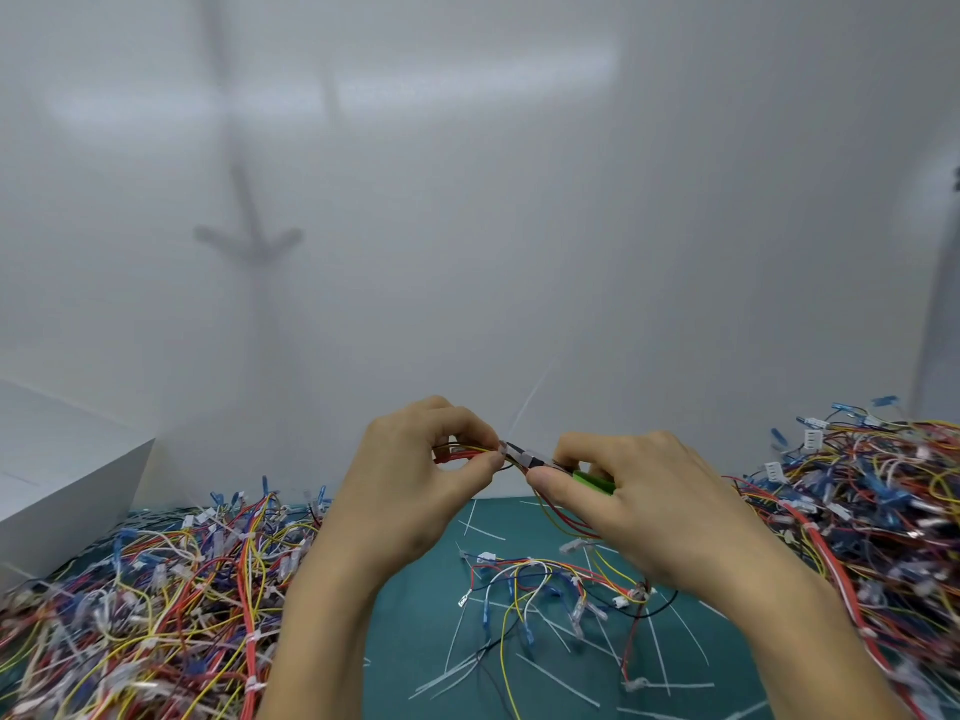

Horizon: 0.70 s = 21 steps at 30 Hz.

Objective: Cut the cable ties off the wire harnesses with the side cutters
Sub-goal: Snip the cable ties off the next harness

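Looks like a workbench in a small wiring or electronics assembly shop, definitely not a home desk. A green cutting mat (415, 641) is laid out as the work surface. One huge tangled heap of wire harnesses (145, 605) is piled at 9 o'clock and a second heap (872, 511) at 3 o'clock, crimped terminals and white connectors included. Snipped white cable ties (556, 680) are scattered all over the mat. Green-handled side cutters (527, 458) are held to a single harness (462, 452) at 12 o'clock. The bench is closed off by a plain white wall (519, 226), and a white box (62, 475) is parked at 10 o'clock.
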Available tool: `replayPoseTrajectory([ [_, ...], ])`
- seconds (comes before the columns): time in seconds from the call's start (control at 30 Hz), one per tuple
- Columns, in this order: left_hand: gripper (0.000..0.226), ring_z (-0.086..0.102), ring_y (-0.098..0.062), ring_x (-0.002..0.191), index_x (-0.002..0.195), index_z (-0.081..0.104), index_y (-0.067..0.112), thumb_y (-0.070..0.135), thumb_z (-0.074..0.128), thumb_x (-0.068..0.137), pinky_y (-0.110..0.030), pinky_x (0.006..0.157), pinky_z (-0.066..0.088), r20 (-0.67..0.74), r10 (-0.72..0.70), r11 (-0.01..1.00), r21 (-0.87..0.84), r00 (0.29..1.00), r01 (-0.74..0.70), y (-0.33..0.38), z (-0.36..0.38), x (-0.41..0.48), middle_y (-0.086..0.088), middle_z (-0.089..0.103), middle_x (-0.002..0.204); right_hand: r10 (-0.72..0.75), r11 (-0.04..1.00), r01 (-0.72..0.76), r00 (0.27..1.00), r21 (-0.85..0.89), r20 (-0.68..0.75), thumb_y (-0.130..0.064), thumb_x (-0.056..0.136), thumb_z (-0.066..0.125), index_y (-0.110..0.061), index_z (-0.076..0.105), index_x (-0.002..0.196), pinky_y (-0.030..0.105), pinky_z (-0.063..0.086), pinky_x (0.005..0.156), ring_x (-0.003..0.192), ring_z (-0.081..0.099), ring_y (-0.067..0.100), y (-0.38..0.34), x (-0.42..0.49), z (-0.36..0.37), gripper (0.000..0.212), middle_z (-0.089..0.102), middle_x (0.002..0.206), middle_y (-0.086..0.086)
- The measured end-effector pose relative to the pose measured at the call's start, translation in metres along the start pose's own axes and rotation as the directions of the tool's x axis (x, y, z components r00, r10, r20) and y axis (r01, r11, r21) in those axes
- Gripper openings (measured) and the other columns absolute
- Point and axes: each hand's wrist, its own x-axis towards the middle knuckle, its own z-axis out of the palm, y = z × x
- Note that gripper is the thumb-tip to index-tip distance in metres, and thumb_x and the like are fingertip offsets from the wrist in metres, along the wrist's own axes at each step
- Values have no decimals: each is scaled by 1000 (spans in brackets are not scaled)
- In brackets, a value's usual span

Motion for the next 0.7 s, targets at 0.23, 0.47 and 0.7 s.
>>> replayPoseTrajectory([
  [0.23, 12, 57, 7, 75, 76, 75, 25, 14, 77, 80, -2, 63, 37, -27, 78, 995, 57, 997, -76, 2, 2, 0, 11, 64, 76, 7, 1000, -7, 1000, 15, 1, -78, 78, 30, -38, 55, 89, 29, 33, 52, 64, 48, 9, 2, 0, 1, 49, 50, 59, -3],
  [0.47, 11, 56, 7, 75, 77, 75, 24, 13, 77, 80, -2, 63, 36, -32, 100, 991, 95, 994, -97, 2, 2, 0, 12, 64, 77, 20, 999, -21, 999, 42, 25, -78, 77, 29, -38, 56, 86, 30, 35, 54, 64, 49, 11, 2, 0, 1, 49, 53, 61, -2],
  [0.7, 12, 57, 1, 74, 74, 71, 28, 19, 75, 80, -6, 63, 37, -89, 38, 997, 72, 995, -31, -1, -1, 0, 14, 64, 74, 45, 962, -45, 999, 271, 6, -74, 83, 35, -28, 57, 74, 34, 41, 57, 54, 48, 13, -5, 1, -1, 51, 57, 58, 1],
])
